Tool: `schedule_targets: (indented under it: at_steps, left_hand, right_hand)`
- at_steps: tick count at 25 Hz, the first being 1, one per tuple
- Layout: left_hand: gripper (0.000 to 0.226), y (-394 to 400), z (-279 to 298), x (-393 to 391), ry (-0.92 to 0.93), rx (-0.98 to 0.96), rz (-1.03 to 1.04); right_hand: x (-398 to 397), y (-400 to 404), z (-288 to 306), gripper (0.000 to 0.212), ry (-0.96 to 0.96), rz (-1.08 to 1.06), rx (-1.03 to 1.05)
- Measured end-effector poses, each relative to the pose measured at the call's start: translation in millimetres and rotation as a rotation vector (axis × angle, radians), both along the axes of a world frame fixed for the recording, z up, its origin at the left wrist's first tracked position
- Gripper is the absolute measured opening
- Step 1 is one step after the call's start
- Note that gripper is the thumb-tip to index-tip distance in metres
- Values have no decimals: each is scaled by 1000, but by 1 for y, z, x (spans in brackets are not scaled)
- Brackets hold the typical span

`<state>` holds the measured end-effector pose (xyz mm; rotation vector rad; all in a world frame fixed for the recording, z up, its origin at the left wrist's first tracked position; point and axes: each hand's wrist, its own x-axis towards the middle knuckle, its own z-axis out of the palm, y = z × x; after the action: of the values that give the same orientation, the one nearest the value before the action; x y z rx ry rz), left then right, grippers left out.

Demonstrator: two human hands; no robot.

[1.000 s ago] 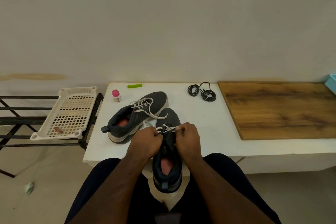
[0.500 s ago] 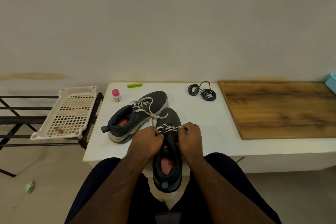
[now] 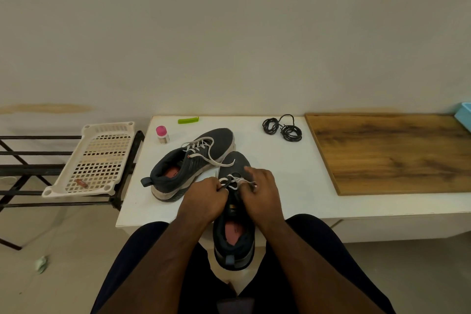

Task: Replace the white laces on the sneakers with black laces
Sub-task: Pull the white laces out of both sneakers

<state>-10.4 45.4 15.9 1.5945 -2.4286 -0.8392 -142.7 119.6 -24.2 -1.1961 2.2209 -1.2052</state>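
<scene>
Here the dark sneaker [image 3: 235, 227] wears loosened white laces [image 3: 235, 182].

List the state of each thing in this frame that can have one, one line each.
Near dark grey sneaker: upright, heel toward the person, white lace partly threaded.
Far dark grey sneaker: tilted on its side, white lace in, ends loose.
Black laces: coiled, untouched on the white table.
Left hand: pinches the near lace.
Right hand: pinches the near lace.
Pink-capped small bottle: upright, capped.
</scene>
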Motion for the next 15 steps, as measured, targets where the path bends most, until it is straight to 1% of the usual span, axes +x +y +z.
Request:
schedule_targets:
  at_steps: [1, 2, 3, 4, 5, 6, 7, 8, 10, 11, 12, 13, 15]
  left_hand:
    - [20, 0, 0, 0, -7, -4, -5]
    - [21, 1, 1, 0, -17, -2, -8]
    - [21, 0, 1, 0, -24, 2, -8]
    - [20, 0, 1, 0, -23, 6, -1]
    - [20, -1, 1, 1, -15, 13, 7]
    - [20, -2, 1, 1, -6, 20, 12]
    - [20, -2, 1, 1, -1, 24, 11]
    - [20, -1, 1, 0, -2, 23, 6]
    - [20, 1, 1, -1, 0, 9, 0]
    - [19, 2, 2, -1, 1, 0, -2]
    - [20, 3, 2, -1, 3, -3, -1]
    - [20, 3, 2, 0, 6, -4, -1]
    - [21, 2, 1, 1, 11, 0, 2]
  right_hand:
    - [4, -2, -2, 30, 50, 76, 40]
    - [7, -4, -6, 28, 98, 121, 73]
    - [9, -6, -7, 22, 121, 122, 83]
    - [8, -7, -7, 16, 97, 81, 69]
    - [4, -6, -4, 15, 34, -15, 47]
    - [-1, -5, -1, 14, -60, -128, 16]
    - [-7, -2, 1, 10, -138, -196, -20]
    - [-9, 0, 3, 11, -162, -192, -46]
    - [-2, 3, 6, 34, -101, -29, -42]
    - [3, 1, 4, 40, -63, 47, -11]
    - [8, -2, 1, 41, -10, 102, 44]
    - [11, -4, -1, 36, 45, 137, 93]
    - [12, -8, -2, 19, 125, 163, 111]
